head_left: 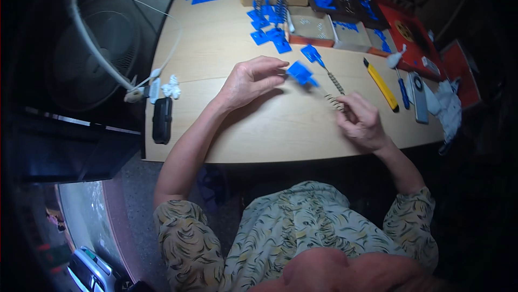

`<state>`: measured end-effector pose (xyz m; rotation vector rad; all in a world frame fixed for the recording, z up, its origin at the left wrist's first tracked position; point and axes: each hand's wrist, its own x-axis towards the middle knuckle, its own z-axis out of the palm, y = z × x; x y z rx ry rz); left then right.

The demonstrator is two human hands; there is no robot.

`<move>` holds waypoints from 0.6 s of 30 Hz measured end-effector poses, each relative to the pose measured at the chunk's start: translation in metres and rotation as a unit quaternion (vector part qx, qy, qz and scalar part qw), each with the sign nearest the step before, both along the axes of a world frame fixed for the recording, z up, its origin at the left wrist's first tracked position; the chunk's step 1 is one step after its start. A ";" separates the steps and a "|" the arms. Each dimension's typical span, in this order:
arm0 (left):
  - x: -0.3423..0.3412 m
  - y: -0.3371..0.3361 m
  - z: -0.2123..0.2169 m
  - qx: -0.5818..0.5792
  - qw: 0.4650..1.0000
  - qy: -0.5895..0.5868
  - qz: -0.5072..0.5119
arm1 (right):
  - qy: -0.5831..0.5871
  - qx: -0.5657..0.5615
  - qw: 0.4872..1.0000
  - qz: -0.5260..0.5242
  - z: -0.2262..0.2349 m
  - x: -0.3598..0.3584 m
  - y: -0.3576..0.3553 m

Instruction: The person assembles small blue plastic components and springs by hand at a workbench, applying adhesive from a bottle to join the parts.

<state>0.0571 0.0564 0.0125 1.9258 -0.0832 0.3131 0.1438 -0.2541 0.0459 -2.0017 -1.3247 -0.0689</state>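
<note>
Pale wood-grain table, smooth, matte, edges bowed by the lens; all places below are given from it. Off its left edge stands a white wire-guard fan. Along its far edge: shallow cardboard trays and a scatter of flat blue plastic pieces, several fitted with thin metal coil springs standing upright. Toward its right end lies a yellow utility knife, long and flat, with a blue pen just beside it. On its left edge sits a black rectangular box.

Left hand, mid-table: forearm angled in from the near edge, palm down, fingers curled narrow, fingertips pinching a small blue plastic piece, angular and glossy.

Right hand, near the front edge: loosely cupped, fingertips closed on the lower end of a thin coil spring. The spring runs obliquely up to a second blue piece, lying just beyond the first.
</note>
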 end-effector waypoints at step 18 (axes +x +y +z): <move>0.198 0.222 -0.020 0.152 0.865 -0.008 0.478 | 0.117 0.032 0.987 -0.101 -0.036 0.060 0.002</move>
